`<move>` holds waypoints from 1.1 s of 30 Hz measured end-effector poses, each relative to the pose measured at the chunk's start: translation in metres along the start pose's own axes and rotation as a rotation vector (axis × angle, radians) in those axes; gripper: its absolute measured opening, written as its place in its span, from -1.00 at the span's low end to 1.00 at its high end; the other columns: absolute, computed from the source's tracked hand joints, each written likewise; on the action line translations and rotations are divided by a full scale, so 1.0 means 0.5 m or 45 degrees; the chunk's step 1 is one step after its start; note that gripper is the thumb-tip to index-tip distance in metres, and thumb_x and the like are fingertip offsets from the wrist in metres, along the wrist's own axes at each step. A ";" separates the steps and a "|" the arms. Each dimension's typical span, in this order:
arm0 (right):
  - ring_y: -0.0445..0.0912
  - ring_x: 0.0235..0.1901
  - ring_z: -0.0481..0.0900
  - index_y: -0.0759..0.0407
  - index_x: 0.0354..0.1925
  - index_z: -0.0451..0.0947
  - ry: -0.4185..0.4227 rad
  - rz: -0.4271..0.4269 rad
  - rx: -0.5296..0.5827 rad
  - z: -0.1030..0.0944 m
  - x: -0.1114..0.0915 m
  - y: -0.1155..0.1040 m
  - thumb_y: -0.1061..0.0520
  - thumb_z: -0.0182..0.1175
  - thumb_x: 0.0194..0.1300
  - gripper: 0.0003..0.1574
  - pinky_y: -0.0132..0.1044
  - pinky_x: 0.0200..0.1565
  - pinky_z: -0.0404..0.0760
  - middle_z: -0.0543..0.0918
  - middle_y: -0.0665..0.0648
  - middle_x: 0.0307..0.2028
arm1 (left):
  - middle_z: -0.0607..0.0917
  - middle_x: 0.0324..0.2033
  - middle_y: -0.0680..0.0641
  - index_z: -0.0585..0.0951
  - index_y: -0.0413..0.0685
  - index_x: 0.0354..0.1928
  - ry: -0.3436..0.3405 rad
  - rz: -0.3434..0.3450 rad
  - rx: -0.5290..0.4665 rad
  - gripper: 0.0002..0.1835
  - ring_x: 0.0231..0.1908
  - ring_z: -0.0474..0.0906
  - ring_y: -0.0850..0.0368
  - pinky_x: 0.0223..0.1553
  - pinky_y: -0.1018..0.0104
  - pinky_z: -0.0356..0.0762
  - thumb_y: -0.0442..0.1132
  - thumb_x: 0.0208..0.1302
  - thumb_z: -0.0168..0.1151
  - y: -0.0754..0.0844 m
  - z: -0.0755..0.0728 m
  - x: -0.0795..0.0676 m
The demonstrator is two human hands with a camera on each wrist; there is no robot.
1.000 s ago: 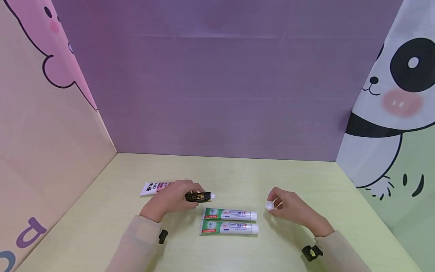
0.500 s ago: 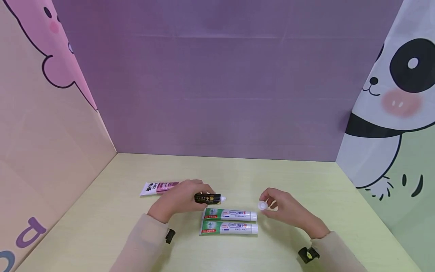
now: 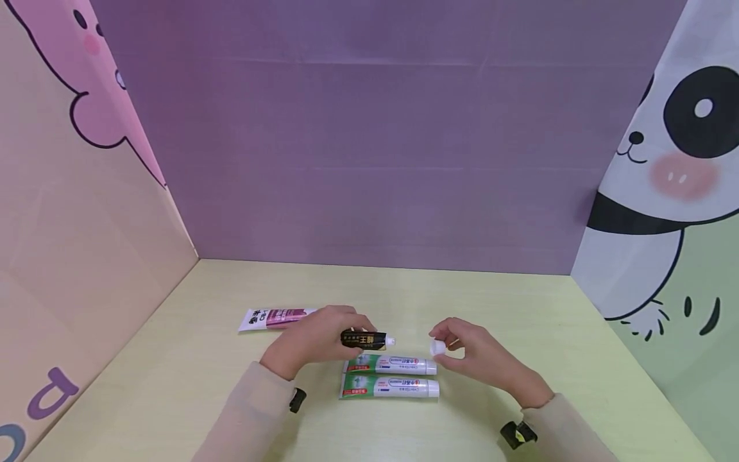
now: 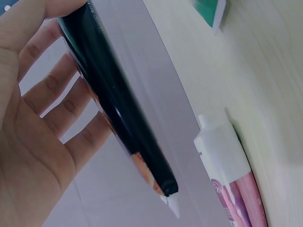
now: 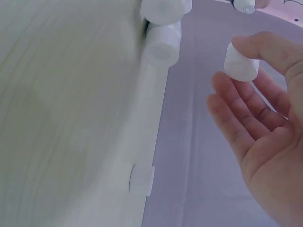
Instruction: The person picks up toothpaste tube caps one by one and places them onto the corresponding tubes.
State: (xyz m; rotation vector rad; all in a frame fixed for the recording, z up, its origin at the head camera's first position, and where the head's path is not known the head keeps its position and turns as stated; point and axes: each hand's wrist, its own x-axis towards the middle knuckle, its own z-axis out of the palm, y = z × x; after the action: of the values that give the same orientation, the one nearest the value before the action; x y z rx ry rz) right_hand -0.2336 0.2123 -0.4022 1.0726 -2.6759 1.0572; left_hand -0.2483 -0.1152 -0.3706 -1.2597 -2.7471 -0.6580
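In the head view my left hand [image 3: 323,337] holds a black toothpaste tube [image 3: 364,340] level above the table, its bare white nozzle facing right. The left wrist view shows the dark tube [image 4: 116,94] held near its tail end. Across a short gap, my right hand [image 3: 476,353] pinches a white cap [image 3: 437,348] between thumb and fingertips. In the right wrist view the cap [image 5: 241,64] sits apart from the tube's nozzle [image 5: 245,4]. Just below the hands lie two green-and-white toothpaste tubes [image 3: 389,387], both capped.
Behind my left hand lies a pink-and-white toothpaste tube [image 3: 280,318], partly hidden; its uncapped nozzle [image 4: 203,122] shows in the left wrist view. Another white cap [image 5: 142,179] stands on the table in the right wrist view. Printed walls and a purple backdrop [image 3: 381,160] enclose the table.
My left hand has moved right with the black tube, and my right hand has moved left with the cap, narrowing the gap. The cap has turned side-on. The lying tubes stay put.
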 end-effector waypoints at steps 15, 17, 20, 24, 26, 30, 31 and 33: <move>-0.18 -0.23 0.64 0.14 -0.07 0.52 -0.007 -0.005 0.069 0.023 0.014 -0.024 0.32 0.40 0.19 -0.64 -0.23 -0.06 0.65 0.62 -0.05 -0.16 | 0.62 -0.25 0.22 0.72 0.15 -0.01 -0.026 -0.025 -0.006 -0.65 -0.30 0.49 0.29 -0.23 0.40 0.53 -0.25 0.13 0.43 0.020 0.008 0.019; -0.16 -0.23 0.65 0.14 -0.08 0.52 -0.003 0.012 0.071 0.025 0.014 -0.026 0.32 0.42 0.19 -0.63 -0.24 -0.06 0.65 0.62 -0.05 -0.17 | 0.62 -0.23 0.22 0.71 0.15 -0.01 -0.032 -0.023 -0.004 -0.66 -0.28 0.49 0.30 -0.21 0.40 0.54 -0.24 0.14 0.44 0.020 0.009 0.021; -0.15 -0.23 0.66 0.13 -0.09 0.52 0.012 0.019 0.065 0.026 0.016 -0.027 0.28 0.44 0.18 -0.63 -0.26 -0.07 0.65 0.62 -0.06 -0.20 | 0.63 -0.22 0.21 0.71 0.15 0.00 -0.043 -0.015 -0.005 -0.67 -0.26 0.49 0.30 -0.18 0.39 0.55 -0.22 0.15 0.44 0.021 0.012 0.026; -0.20 -0.25 0.65 0.12 -0.11 0.53 0.026 -0.013 0.067 0.029 0.020 -0.025 0.25 0.46 0.18 -0.64 -0.22 -0.08 0.66 0.63 -0.08 -0.22 | 0.63 -0.21 0.22 0.71 0.14 -0.01 -0.058 -0.004 -0.017 -0.67 -0.26 0.49 0.31 -0.16 0.38 0.54 -0.22 0.15 0.44 0.023 0.017 0.031; -0.21 -0.26 0.65 0.12 -0.10 0.53 0.030 -0.038 0.076 0.031 0.022 -0.024 0.26 0.46 0.17 -0.63 -0.18 -0.09 0.67 0.64 -0.08 -0.22 | 0.63 -0.22 0.22 0.72 0.14 -0.02 -0.059 -0.002 -0.028 -0.68 -0.27 0.49 0.31 -0.17 0.39 0.54 -0.24 0.14 0.44 0.025 0.019 0.033; -0.22 -0.26 0.65 0.11 -0.11 0.55 0.039 -0.092 0.092 0.034 0.025 -0.026 0.30 0.47 0.14 -0.62 -0.11 -0.13 0.68 0.65 -0.08 -0.22 | 0.62 -0.26 0.23 0.72 0.14 -0.04 -0.053 0.006 -0.028 -0.69 -0.30 0.49 0.31 -0.18 0.39 0.54 -0.24 0.14 0.44 0.031 0.020 0.036; -0.22 -0.27 0.65 0.11 -0.11 0.55 0.040 -0.102 0.097 0.035 0.025 -0.027 0.31 0.47 0.14 -0.61 -0.10 -0.13 0.68 0.65 -0.07 -0.22 | 0.62 -0.27 0.23 0.72 0.14 -0.05 -0.053 0.004 -0.025 -0.70 -0.30 0.49 0.31 -0.18 0.39 0.54 -0.24 0.14 0.45 0.033 0.020 0.036; -0.22 -0.27 0.65 0.12 -0.11 0.55 0.044 -0.115 0.099 0.036 0.026 -0.029 0.30 0.47 0.14 -0.62 -0.10 -0.14 0.68 0.66 -0.07 -0.22 | 0.62 -0.27 0.22 0.72 0.13 -0.05 -0.055 0.001 -0.019 -0.70 -0.30 0.49 0.31 -0.18 0.39 0.54 -0.23 0.14 0.46 0.035 0.021 0.038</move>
State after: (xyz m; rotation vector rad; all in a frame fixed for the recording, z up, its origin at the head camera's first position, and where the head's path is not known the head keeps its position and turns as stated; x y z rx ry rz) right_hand -0.2311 0.1861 -0.4038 1.1651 -2.5531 1.1609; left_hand -0.2465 -0.0875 -0.3696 -1.2928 -2.7807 -0.6602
